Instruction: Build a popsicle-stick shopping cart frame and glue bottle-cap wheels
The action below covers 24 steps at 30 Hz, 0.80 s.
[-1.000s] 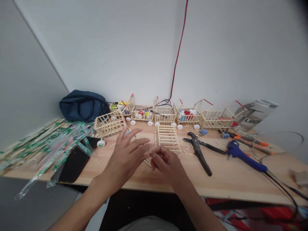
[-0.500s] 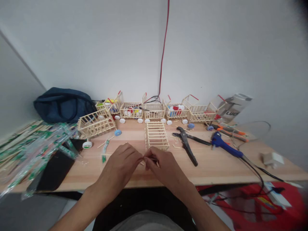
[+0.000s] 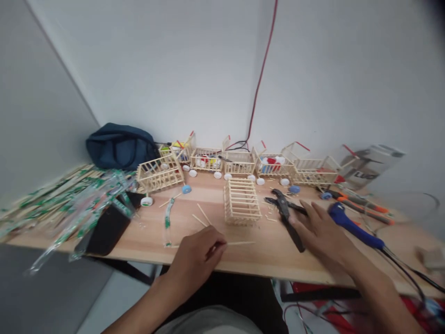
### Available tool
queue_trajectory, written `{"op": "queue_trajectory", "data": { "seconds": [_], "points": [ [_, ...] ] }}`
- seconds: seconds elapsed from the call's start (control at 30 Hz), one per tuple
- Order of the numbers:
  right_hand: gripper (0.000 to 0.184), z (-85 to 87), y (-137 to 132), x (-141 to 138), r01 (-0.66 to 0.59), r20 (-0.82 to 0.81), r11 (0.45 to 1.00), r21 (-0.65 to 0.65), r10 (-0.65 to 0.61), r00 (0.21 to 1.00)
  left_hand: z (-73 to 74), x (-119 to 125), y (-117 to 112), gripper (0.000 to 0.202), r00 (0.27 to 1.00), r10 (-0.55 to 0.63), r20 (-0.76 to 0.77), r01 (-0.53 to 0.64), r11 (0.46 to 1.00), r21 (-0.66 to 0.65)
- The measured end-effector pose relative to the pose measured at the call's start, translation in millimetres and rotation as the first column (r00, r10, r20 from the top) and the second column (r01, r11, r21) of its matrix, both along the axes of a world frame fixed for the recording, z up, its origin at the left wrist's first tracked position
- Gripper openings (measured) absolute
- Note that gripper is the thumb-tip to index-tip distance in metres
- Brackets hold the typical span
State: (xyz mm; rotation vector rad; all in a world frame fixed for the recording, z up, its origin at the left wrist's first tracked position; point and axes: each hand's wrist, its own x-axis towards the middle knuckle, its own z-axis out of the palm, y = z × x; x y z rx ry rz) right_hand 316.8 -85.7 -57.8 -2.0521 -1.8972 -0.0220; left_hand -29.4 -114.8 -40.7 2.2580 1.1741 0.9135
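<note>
My left hand (image 3: pixel 196 256) rests at the table's near edge, its fingers pinched on a thin wooden stick (image 3: pixel 239 243) that points right along the wood. My right hand (image 3: pixel 321 232) lies over the handles of the black pliers (image 3: pixel 285 212), fingers spread and holding nothing. Between the two hands, slightly farther back, stands a small cage of wooden sticks (image 3: pixel 241 201). Two loose sticks (image 3: pixel 201 217) lie left of it.
A row of stick carts with bottle-cap wheels (image 3: pixel 243 164) lines the wall. A blue glue gun (image 3: pixel 352 226) and orange tools (image 3: pixel 361 204) lie right. Wrapped chopsticks (image 3: pixel 66 204), a black object (image 3: pixel 106 229) and a navy bag (image 3: pixel 120 147) sit left.
My hands were joined over the stick in front of me. The right hand has let go and moved right onto the pliers. The left keeps the stick.
</note>
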Motion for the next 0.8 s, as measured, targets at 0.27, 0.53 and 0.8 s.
{"op": "queue_trajectory", "data": {
  "seconds": [0.27,0.53,0.8],
  "points": [
    [0.074,-5.2,18,0,0.017,0.262,0.949,-0.314,0.069,0.963,-4.9,2,2,0.008,0.997,0.043,0.064,-0.039,0.997,-0.068],
    [0.051,7.9,12,-29,0.181,0.514,0.974,-0.137,-0.086,0.853,-10.0,-3,9,0.008,0.989,0.098,0.115,-0.080,0.985,-0.150],
    [0.052,5.1,15,11,0.129,-0.232,0.992,0.013,-0.123,0.965,-3.2,1,15,0.009,0.961,0.167,0.221,-0.122,0.971,-0.207]
  ]
}}
